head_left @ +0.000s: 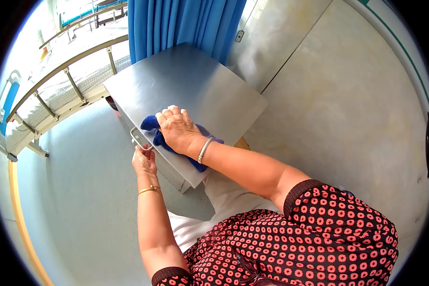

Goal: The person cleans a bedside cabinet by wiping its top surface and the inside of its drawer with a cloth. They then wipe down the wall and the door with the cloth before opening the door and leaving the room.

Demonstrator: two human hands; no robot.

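Observation:
A metal bedside cabinet (195, 76) stands before me, its smooth grey top facing up. My right hand (178, 131) presses a dark blue cloth (150, 123) onto this top near the front left edge, fingers closed over the fabric. Part of the cloth shows beneath my wrist, and the rest is hidden under the palm. On the cabinet's side, a pale loop-shaped handle (134, 136) sticks out. My left hand (144, 160) holds the lower end of that handle, the fingers curled around it.
To the left is a bed with a folding metal side rail (71, 81) and a pale mattress. A blue curtain (176, 24) hangs behind the cabinet. A light wall panel (329, 105) rises on the right. Grey-green floor (81, 190) lies at lower left.

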